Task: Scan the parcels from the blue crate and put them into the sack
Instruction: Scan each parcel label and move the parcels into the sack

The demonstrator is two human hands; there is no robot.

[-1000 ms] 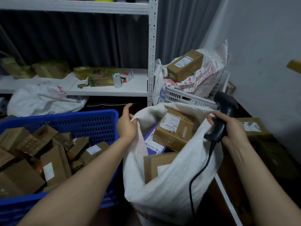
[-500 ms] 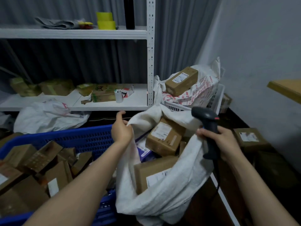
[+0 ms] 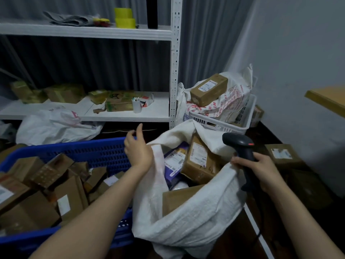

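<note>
The blue crate [image 3: 93, 148] at the left holds several brown cardboard parcels [image 3: 37, 186]. Right of it stands the white woven sack [image 3: 186, 223], mouth open. Inside it lie a labelled brown box [image 3: 199, 161], a purple packet [image 3: 175, 161] and another brown box [image 3: 179, 199]. My left hand [image 3: 138, 152] hovers at the sack's left rim, thumb up and fingers loose, with nothing between them. My right hand [image 3: 259, 169] grips the black barcode scanner [image 3: 240, 144] by its handle at the sack's right rim, head pointing left over the sack.
A white shelf rack [image 3: 174, 71] stands behind, with boxes and a paper roll on it. A white basket [image 3: 222, 126] holding a printed bag and a box sits behind the sack. Another box [image 3: 281, 154] lies on the floor at the right. A wooden tabletop corner [image 3: 328, 100] juts in.
My left hand has let go of the sack's left rim and opened. My right hand with the scanner has stayed at the sack's right rim. The camera has tilted up.
</note>
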